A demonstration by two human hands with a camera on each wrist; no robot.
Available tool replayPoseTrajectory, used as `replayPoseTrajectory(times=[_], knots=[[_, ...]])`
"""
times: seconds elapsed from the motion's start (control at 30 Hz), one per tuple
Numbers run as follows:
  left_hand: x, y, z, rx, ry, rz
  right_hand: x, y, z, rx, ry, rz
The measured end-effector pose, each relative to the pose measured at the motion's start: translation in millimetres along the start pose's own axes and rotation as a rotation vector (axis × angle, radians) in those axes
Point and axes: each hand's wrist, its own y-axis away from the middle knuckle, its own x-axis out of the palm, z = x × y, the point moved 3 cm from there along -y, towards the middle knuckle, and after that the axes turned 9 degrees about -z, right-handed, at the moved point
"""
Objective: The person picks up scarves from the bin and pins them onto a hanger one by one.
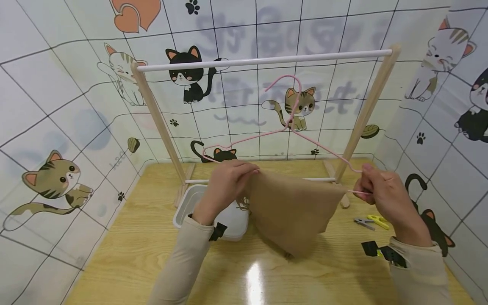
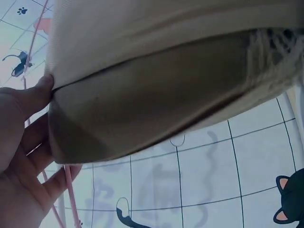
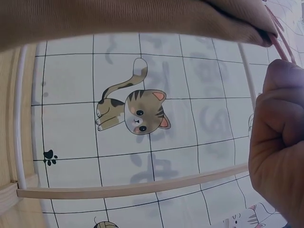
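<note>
A brown fringed scarf (image 1: 293, 207) hangs over the lower bar of a pink wire hanger (image 1: 290, 123), whose hook points up. My left hand (image 1: 228, 180) pinches the scarf's upper left corner, close to the hanger's left end. In the left wrist view, the thumb and fingers of this hand (image 2: 28, 156) hold the folded cloth, and its fringe (image 2: 270, 52) shows on the far side. My right hand (image 1: 389, 199) grips the hanger's right end, with a short stretch of bare bar between fist and cloth. The right wrist view shows those fingers (image 3: 280, 137) curled tightly.
Behind the hanger stands a wooden rack with a white top rail (image 1: 267, 60). A white plastic tub (image 1: 179, 212) sits on the table under my left forearm. Grey and yellow clips (image 1: 377, 221) lie near my right wrist. A cat-print sheet (image 1: 244, 110) surrounds the table.
</note>
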Motion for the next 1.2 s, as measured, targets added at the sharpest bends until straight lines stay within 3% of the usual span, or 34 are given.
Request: replayPoseTrajectory(times=[0.1, 0.23, 0.33, 0.63, 0.8, 0.87, 1.0, 1.1, 1.13, 1.2], knots=[[2.0, 2.4, 0.7, 0.004, -0.025, 0.003, -1.2, 1.0, 0.3, -0.014, 0.022, -0.002], [8.3, 5.6, -1.4, 0.030, -0.006, 0.103, -3.5, 2.7, -0.5, -0.018, 0.058, -0.009], [9.9, 6.3, -2.7, 0.032, 0.012, 0.142, -6.1, 2.9, -2.2, -0.016, 0.060, -0.009], [9.7, 3.9, -5.1, 0.053, 0.007, 0.117, -11.0, 1.2, -5.6, -0.049, 0.019, 0.028], [7.2, 1.2, -8.0, 0.053, 0.017, 0.075, -11.1, 0.7, -4.4, -0.044, 0.015, 0.028], [3.9, 1.3, -8.0, 0.059, 0.028, 0.028, -11.0, 1.0, -4.0, -0.044, 0.012, 0.034], [-13.6, 4.0, 0.5, 0.038, 0.084, -0.195, -12.1, 2.0, -4.5, -0.042, 0.017, 0.053], [-28.8, 4.8, 16.1, -0.052, 0.153, -0.313, -14.7, 1.8, -5.2, -0.038, 0.010, 0.052], [-31.8, 4.7, 22.6, -0.094, 0.177, -0.312, -15.6, 1.5, -5.5, -0.036, 0.000, 0.053], [-35.5, 4.9, 35.2, -0.198, 0.234, -0.240, -17.3, 0.4, -6.3, -0.037, -0.001, 0.059]])
